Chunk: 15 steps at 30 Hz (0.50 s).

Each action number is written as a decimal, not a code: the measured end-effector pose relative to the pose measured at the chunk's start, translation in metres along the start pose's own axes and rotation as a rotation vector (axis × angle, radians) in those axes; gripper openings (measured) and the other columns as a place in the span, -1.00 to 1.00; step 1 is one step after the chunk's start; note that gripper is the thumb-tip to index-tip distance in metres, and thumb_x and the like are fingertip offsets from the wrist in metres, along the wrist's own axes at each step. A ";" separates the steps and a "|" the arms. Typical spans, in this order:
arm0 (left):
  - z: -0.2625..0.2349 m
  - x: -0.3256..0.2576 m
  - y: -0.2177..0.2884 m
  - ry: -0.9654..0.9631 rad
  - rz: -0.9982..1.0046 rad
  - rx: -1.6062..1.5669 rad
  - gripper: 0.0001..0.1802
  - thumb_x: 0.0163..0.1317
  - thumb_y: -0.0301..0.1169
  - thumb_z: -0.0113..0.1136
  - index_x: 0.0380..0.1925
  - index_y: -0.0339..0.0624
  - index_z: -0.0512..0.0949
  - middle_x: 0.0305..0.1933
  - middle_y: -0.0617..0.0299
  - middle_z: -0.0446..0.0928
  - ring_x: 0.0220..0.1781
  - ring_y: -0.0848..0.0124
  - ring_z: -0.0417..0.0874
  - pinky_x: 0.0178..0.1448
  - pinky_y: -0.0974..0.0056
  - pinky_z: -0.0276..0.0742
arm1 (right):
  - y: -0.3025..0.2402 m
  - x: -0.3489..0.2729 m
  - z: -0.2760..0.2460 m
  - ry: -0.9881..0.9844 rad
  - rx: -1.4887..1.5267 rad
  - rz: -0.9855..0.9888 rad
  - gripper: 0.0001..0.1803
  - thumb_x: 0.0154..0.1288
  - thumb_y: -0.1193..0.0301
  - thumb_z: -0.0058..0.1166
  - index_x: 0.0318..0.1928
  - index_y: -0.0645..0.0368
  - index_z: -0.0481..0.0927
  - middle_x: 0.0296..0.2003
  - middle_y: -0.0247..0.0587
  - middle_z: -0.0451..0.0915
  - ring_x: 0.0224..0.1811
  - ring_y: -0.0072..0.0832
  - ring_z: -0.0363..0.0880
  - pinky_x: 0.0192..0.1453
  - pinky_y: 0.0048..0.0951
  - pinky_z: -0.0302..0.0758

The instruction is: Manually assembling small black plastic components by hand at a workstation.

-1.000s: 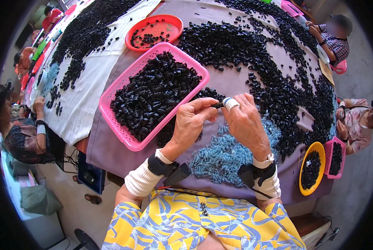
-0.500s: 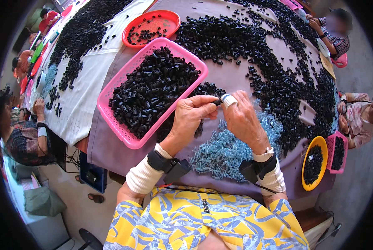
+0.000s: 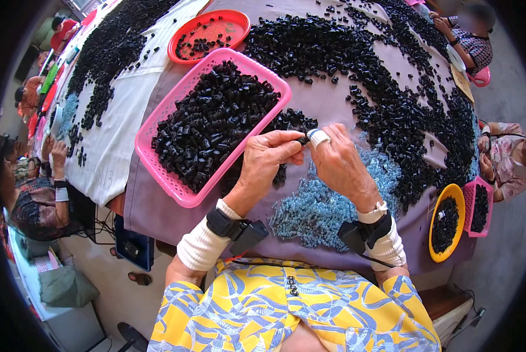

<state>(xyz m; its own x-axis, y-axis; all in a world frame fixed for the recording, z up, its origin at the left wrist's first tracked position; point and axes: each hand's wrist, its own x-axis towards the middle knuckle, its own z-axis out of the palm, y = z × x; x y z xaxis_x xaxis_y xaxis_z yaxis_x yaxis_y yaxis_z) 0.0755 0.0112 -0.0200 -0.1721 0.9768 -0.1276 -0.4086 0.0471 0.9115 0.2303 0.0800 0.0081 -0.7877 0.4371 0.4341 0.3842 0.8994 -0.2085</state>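
Observation:
Between the fingertips of both hands is a small black plastic part (image 3: 303,139), partly covered by the fingers. My left hand (image 3: 269,157) pinches it from the left. From the other side my right hand (image 3: 340,159) closes on it, with a white striped band (image 3: 318,138) wrapped round one finger. To the left of my hands stands a pink perforated basket (image 3: 168,186) heaped with black plastic parts (image 3: 216,120). A pile of small clear bluish pieces (image 3: 316,214) lies on the cloth below and beside my right hand.
Black parts (image 3: 386,126) spread widely over the cloth-covered table (image 3: 157,217). A red tray (image 3: 239,24) stands beyond the basket. At right are a yellow bowl (image 3: 462,223) and a small pink basket (image 3: 469,232). Other people sit around the table, including one at the left (image 3: 40,199).
Both hands stay together at nearly the same spot on the black part, with slight finger movement. The whole view has shifted slightly.

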 end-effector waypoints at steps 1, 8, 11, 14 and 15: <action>0.000 0.000 0.002 -0.003 -0.047 -0.033 -0.80 0.19 -0.53 0.17 -0.18 -0.36 0.59 -0.37 0.17 0.61 -0.39 0.51 0.62 -0.26 0.42 0.61 | 0.001 0.000 0.001 0.021 0.019 -0.018 -0.84 -0.11 0.61 0.03 -0.42 0.31 0.42 -0.44 -0.04 0.45 -0.27 -0.14 0.44 -0.06 -0.20 0.37; -0.009 0.001 0.001 -0.040 -0.148 -0.149 -0.78 0.20 -0.57 0.13 -0.14 -0.36 0.56 -0.29 0.14 0.62 -0.35 0.45 0.64 -0.19 0.34 0.64 | 0.003 0.000 0.007 0.060 0.052 -0.067 -0.84 -0.11 0.62 0.04 -0.41 0.31 0.42 -0.44 -0.04 0.44 -0.27 -0.14 0.44 0.02 -0.18 0.37; -0.007 -0.001 -0.002 -0.006 -0.082 -0.054 -0.78 0.20 -0.56 0.14 -0.15 -0.36 0.57 -0.30 0.15 0.62 -0.36 0.46 0.64 -0.19 0.33 0.64 | 0.002 -0.001 0.010 0.056 0.056 -0.051 -0.85 -0.10 0.62 0.03 -0.42 0.31 0.41 -0.45 -0.04 0.44 -0.29 -0.14 0.45 -0.02 -0.18 0.38; 0.000 -0.002 -0.004 0.059 0.012 0.036 -0.81 0.17 -0.58 0.15 -0.20 -0.37 0.61 -0.40 0.18 0.61 -0.40 0.52 0.62 -0.27 0.43 0.59 | 0.000 -0.001 0.012 0.076 0.089 -0.012 -0.87 -0.09 0.63 0.02 -0.43 0.29 0.41 -0.46 -0.06 0.44 -0.30 -0.14 0.45 -0.07 -0.18 0.38; 0.002 -0.002 -0.005 0.057 0.011 0.036 -0.81 0.17 -0.58 0.15 -0.20 -0.37 0.61 -0.40 0.18 0.61 -0.40 0.52 0.62 -0.27 0.43 0.59 | 0.000 -0.002 0.013 0.088 0.102 0.014 -0.89 -0.07 0.62 0.02 -0.44 0.28 0.41 -0.46 -0.06 0.44 -0.29 -0.14 0.46 -0.09 -0.18 0.38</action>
<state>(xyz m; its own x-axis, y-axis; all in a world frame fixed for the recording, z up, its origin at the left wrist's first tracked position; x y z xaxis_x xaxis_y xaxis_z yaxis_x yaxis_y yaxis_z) 0.0799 0.0094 -0.0236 -0.2276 0.9638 -0.1388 -0.3744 0.0450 0.9262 0.2256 0.0790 -0.0037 -0.7354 0.4516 0.5052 0.3404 0.8909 -0.3008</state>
